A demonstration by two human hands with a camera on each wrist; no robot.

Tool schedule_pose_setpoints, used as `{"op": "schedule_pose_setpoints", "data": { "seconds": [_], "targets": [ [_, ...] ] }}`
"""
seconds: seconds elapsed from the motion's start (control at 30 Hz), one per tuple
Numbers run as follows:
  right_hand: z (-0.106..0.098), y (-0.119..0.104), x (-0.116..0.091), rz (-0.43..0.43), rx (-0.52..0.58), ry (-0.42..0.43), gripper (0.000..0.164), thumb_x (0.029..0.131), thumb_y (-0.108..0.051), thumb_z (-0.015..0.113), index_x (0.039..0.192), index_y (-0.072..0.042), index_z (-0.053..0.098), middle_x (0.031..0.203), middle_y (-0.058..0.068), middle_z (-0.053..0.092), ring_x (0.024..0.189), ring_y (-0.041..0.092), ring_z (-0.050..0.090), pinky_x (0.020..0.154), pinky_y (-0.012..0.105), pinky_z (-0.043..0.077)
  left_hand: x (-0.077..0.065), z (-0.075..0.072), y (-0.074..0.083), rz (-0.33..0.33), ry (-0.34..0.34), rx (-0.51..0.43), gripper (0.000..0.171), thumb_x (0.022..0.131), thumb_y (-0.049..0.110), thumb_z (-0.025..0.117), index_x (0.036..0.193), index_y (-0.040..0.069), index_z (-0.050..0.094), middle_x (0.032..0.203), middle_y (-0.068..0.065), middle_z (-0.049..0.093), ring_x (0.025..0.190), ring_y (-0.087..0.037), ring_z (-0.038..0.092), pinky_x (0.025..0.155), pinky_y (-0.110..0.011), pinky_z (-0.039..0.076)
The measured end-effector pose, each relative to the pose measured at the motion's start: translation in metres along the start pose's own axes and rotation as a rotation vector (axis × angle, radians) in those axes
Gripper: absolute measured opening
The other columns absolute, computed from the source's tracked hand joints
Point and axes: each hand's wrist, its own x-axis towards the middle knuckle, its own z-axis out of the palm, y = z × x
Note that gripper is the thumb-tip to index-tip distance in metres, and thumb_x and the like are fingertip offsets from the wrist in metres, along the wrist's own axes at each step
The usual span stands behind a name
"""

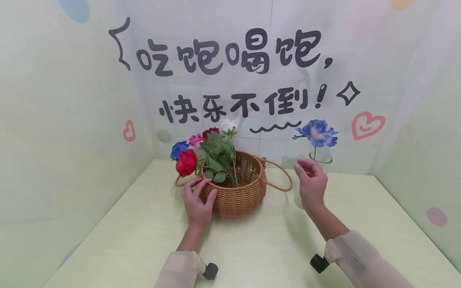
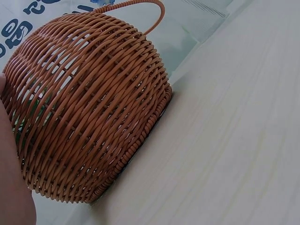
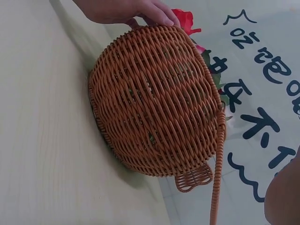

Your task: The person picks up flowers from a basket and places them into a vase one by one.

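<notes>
A brown wicker basket stands on the table with artificial flowers in it, among them a red rose and a blue one. My left hand holds the basket's left side, fingertips at the rim and thumb against the outer wall. The left wrist view shows the basket's weave close up beside that hand. To the right, a blue flower rises from a clear glass vase. My right hand grips the vase below its rim, fingers curled in toward the thumb and hiding most of the glass.
One loop handle of the basket sticks out to the right, between basket and vase. The pale table is bounded by a printed curtain behind and at both sides. A black wrist camera hangs under the right sleeve.
</notes>
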Motion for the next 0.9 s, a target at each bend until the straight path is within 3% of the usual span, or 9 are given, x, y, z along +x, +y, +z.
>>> {"op": "schedule_pose_setpoints", "data": {
  "seconds": [0.1,0.33,0.47,0.6,0.9],
  "targets": [
    [0.009,0.001,-0.001,0.001,0.024,-0.044,0.024,0.086,0.0,0.07,0.107,0.01,0.065,0.089,-0.005,0.064,0.078,0.008,0.061,0.071,0.018,0.049,0.001,0.0,0.001,-0.008,-0.012,-0.001,0.027,0.083,0.02,0.074,0.108,0.01,0.072,0.121,-0.015,0.053,0.117,-0.029,0.042,0.096,-0.043,0.032],
    [0.034,-0.026,-0.009,0.012,0.023,-0.158,0.021,0.087,0.005,0.065,0.107,0.013,0.062,0.095,0.019,0.063,0.077,0.012,0.06,0.068,0.02,0.051,0.003,-0.002,0.002,-0.048,-0.04,0.01,0.028,0.084,0.023,0.073,0.109,0.011,0.071,0.123,-0.013,0.052,0.119,-0.026,0.041,0.097,-0.042,0.033],
    [0.046,-0.013,-0.003,0.02,-0.002,-0.197,0.025,0.088,0.003,0.066,0.111,0.012,0.062,0.1,0.024,0.062,0.079,0.014,0.059,0.068,0.021,0.052,0.005,-0.003,0.002,-0.061,-0.055,0.021,0.028,0.085,0.024,0.072,0.11,0.011,0.071,0.124,-0.013,0.051,0.121,-0.025,0.04,0.097,-0.043,0.034],
    [0.056,0.003,0.001,0.041,-0.014,-0.228,0.026,0.089,-0.002,0.068,0.113,0.007,0.064,0.1,0.021,0.062,0.078,0.014,0.059,0.068,0.023,0.053,0.006,-0.003,0.002,-0.044,-0.039,0.015,0.027,0.084,0.021,0.073,0.109,0.01,0.071,0.123,-0.014,0.052,0.119,-0.027,0.041,0.095,-0.042,0.034],
    [0.073,0.002,-0.002,0.011,-0.139,-0.285,0.025,0.087,-0.008,0.072,0.11,-0.001,0.066,0.098,0.015,0.066,0.087,0.027,0.062,0.069,0.024,0.05,0.002,-0.001,0.002,-0.017,-0.011,-0.008,0.026,0.083,0.018,0.073,0.107,0.007,0.072,0.121,-0.016,0.053,0.117,-0.03,0.042,0.095,-0.042,0.033]
  ]
}}
